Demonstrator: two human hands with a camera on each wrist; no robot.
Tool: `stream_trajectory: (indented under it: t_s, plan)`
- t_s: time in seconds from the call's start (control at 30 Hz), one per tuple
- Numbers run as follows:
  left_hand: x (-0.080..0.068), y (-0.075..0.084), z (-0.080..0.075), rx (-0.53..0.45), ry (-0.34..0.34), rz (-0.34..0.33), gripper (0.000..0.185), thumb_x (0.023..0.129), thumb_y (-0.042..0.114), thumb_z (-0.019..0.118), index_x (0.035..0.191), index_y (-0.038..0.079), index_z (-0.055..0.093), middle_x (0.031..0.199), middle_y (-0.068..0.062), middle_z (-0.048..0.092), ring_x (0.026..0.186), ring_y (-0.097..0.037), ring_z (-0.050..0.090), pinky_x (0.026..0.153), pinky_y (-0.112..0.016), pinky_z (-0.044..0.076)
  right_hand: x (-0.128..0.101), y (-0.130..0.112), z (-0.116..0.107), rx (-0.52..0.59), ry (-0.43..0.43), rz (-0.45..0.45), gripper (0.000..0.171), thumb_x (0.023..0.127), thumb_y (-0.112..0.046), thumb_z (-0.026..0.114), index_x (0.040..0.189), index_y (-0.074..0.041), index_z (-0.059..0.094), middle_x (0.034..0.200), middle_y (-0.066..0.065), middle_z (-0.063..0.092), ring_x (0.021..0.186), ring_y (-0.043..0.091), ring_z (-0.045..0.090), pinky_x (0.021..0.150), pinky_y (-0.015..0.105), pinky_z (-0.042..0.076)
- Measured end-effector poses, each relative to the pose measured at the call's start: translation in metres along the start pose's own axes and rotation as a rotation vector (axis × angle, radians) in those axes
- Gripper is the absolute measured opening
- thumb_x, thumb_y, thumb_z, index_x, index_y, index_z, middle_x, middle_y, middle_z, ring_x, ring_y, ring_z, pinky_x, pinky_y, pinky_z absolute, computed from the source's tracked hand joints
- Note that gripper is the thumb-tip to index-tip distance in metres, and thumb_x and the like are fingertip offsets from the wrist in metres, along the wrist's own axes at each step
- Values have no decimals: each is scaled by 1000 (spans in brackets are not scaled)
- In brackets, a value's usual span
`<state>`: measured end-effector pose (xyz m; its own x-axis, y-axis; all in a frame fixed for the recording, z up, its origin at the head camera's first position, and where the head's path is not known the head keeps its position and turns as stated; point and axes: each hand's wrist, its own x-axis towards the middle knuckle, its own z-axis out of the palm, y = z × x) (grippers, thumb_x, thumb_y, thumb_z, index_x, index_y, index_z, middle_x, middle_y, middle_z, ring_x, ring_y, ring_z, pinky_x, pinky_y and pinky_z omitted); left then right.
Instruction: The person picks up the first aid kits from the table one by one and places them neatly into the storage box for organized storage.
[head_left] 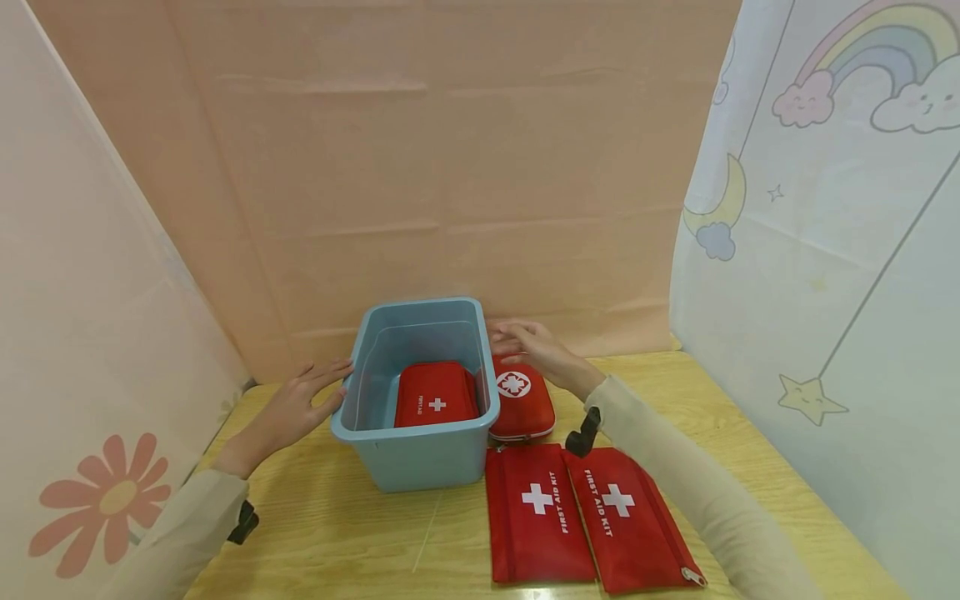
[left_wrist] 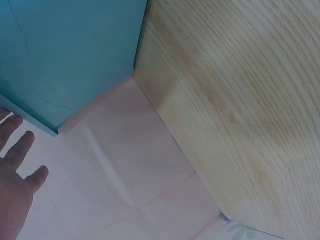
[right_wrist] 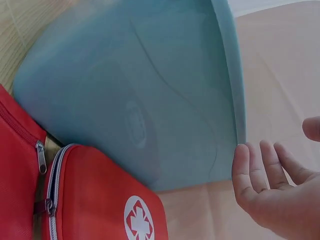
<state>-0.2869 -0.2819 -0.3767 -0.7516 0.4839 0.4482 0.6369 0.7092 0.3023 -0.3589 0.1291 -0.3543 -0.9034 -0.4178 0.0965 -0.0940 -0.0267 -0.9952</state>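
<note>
A blue plastic bin (head_left: 417, 392) stands on the wooden table (head_left: 345, 533), and the person's hands flank it. The left hand (head_left: 295, 408) lies with fingers straight, the tips at or just off the bin's left rim; the left wrist view shows the fingers beside the bin's corner but not clearly pressing it. The right hand (head_left: 534, 348) is relaxed and spread at the bin's far right corner, above a red hard-shell first aid case (head_left: 520, 398) that lies on the table touching the bin's right wall. Neither hand grasps anything. One small red first aid pouch (head_left: 436, 395) already rests on the bin's floor, leaning towards the right side. Two flat red first aid kit bags (head_left: 537, 510) (head_left: 628, 520) lie side by side on the table in front of the case, just apart from the bin. The likely trouble here is the light bin sliding: with open palms only resting at its sides, an uneven push from one hand could skid or twist it across the smooth wood and shove the hard-shell case into the flat bags. A reach for the case with the right hand could also snag the bin's rim, since the two touch, and tilt the bin enough to shift the pouch inside.
</note>
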Motion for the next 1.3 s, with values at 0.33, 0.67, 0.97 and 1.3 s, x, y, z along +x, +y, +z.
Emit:
stream_trajectory:
  t_s: [0.33,0.67,0.97,1.3]
  plan:
    - [0,0,0,-16,-8,-10,46,101,21,59,140,-2,53,146,-20,48,136,-44,39,115,-61,16,0,13,-12,-12,38,21,46,106,-18,44,139,14,42,116,17,57,110,42,58,99,49,48]
    - [0,-1,1,-5,4,-4,45,100,20,60,139,-2,55,145,-19,49,135,-42,41,115,-60,16,0,28,-27,-42,37,31,47,106,-22,45,139,12,44,118,16,58,94,20,65,104,58,40]
    - [0,-3,1,-5,-9,-7,46,100,21,60,140,-1,54,146,-19,48,136,-43,39,115,-60,15,-4,35,-34,-62,67,87,47,106,-22,45,138,11,44,119,15,57,111,42,56,107,60,36]
    - [0,-1,0,-3,-6,-13,46,100,22,60,140,-1,54,146,-19,49,136,-42,39,115,-61,16,-10,52,-40,-80,49,78,39,107,-17,43,130,14,48,111,15,59,114,56,47,103,64,37]
